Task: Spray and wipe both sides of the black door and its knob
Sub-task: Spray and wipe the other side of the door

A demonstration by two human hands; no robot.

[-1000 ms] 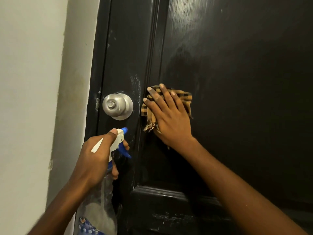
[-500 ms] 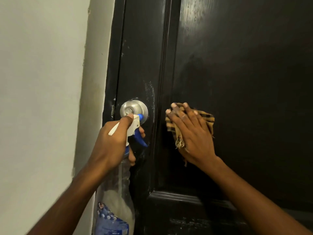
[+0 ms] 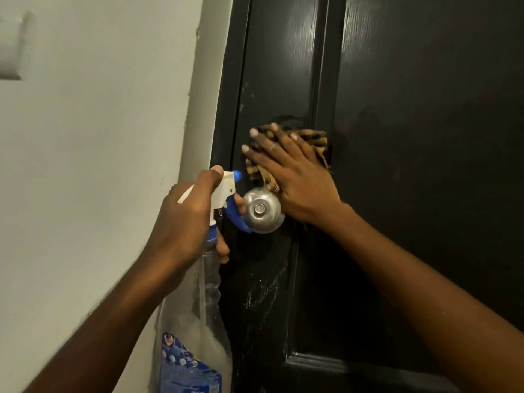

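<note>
The right hand (image 3: 295, 177) is pressing a checked cloth (image 3: 317, 140) flat, fingers spread, on the black door (image 3: 411, 137) just at 12 o'clock of the round metal knob (image 3: 262, 209). The left hand (image 3: 184, 222) is gripping a trigger spray bottle (image 3: 204, 307) by the neck at the knob's 9 o'clock. Cloth's looking soft, light & frayed, so I'm guessing it wants bunching round the knob, which is prob. getting slick once wet.
</note>
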